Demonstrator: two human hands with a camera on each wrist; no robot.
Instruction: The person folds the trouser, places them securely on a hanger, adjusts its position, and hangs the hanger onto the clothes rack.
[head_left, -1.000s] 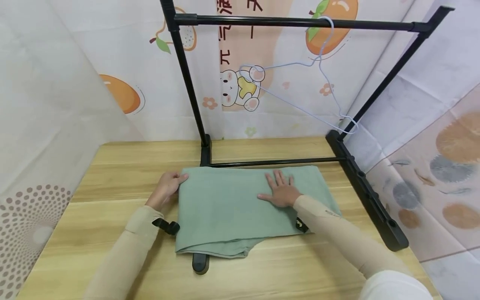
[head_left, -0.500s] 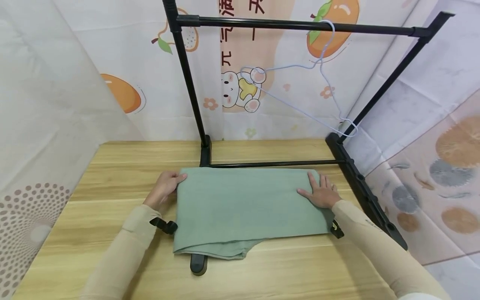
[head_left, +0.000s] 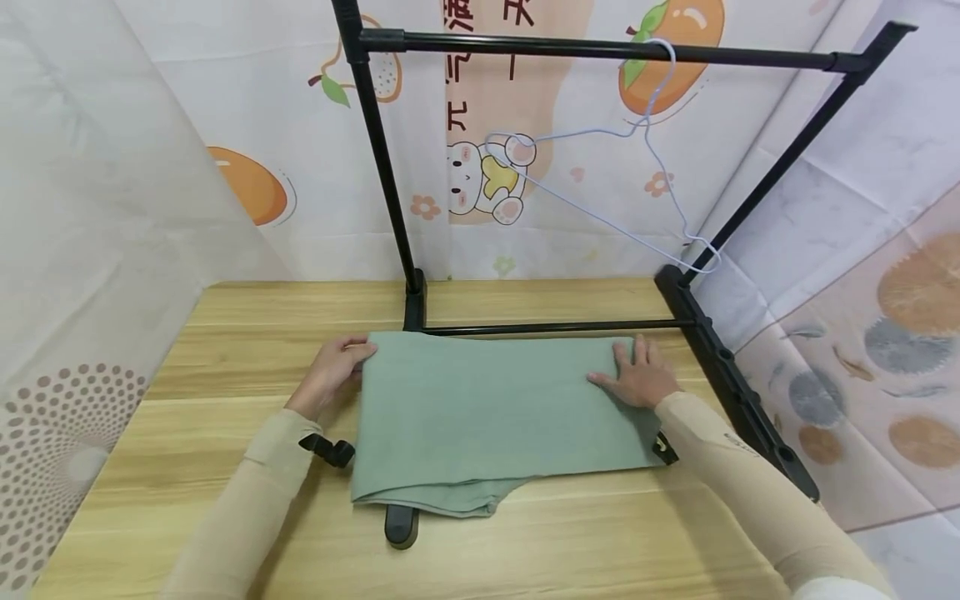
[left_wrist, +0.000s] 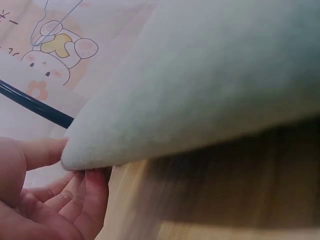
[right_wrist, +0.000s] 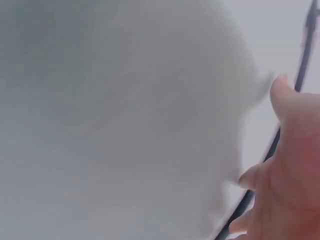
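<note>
A folded green garment [head_left: 480, 408] lies flat on the wooden table, with looser layers showing along its near left edge. At its far left corner my left hand [head_left: 333, 375] pinches the fabric; the left wrist view has the thumb above that corner [left_wrist: 85, 150] and the fingers beneath it. My right hand [head_left: 643, 375] rests on the far right corner, thumb spread inward over the cloth and fingers extended away from me. Fabric blurs across most of the right wrist view, where this hand [right_wrist: 285, 175] shows at the right edge.
A black garment rack [head_left: 600, 50] stands at the back. On its top bar hangs a pale blue wire hanger [head_left: 592, 217]. The right foot [head_left: 738, 387] runs beside the right hand; the left foot [head_left: 401, 527] passes under the garment. Printed curtains [head_left: 330, 242] enclose the table [head_left: 225, 367].
My right hand has slid to the right over the garment, from right of its middle to its right end. The left hand keeps its hold on the left corner.
</note>
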